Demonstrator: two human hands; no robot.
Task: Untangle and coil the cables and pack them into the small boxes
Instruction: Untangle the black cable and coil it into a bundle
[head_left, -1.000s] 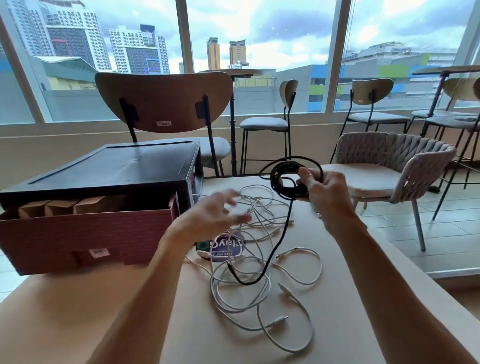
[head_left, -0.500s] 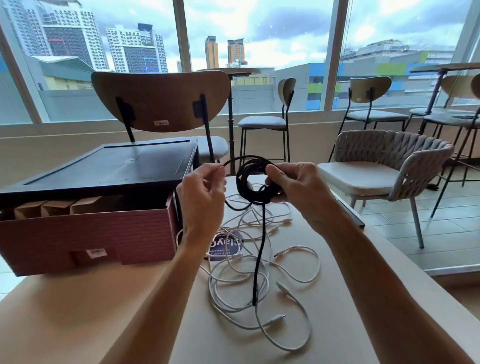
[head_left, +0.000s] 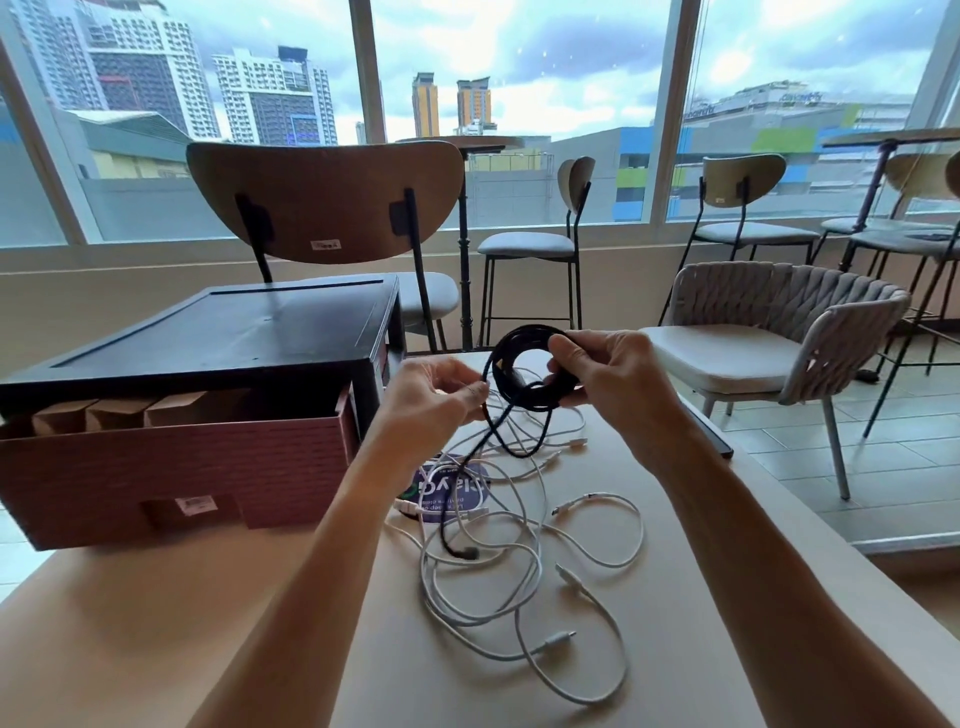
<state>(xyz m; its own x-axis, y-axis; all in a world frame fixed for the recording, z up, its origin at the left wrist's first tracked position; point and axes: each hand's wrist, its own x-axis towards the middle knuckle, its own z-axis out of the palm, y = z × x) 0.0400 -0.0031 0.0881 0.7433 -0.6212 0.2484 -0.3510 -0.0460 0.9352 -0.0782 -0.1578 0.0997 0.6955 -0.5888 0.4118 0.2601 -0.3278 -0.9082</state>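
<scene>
A black cable (head_left: 519, 358) is wound into a coil held above the table. My right hand (head_left: 608, 379) grips the coil's right side. My left hand (head_left: 436, 395) pinches the free strand just left of the coil. The loose black tail (head_left: 457, 519) hangs down, its plug end lying among a tangle of white cables (head_left: 524, 561) on the tan table (head_left: 156, 649). Several small brown cardboard boxes (head_left: 114, 415) stand inside a reddish open box (head_left: 171, 467) at the left.
A black lid (head_left: 218, 332) rests over the reddish box. A round blue sticker (head_left: 452, 491) lies under the cables. A dark flat object (head_left: 711, 431) sits at the table's right edge. Chairs (head_left: 769, 332) and windows stand behind.
My left hand came up from over the table to the coil and now pinches the strand. Another loop has gone onto the coil, and the hanging tail is shorter.
</scene>
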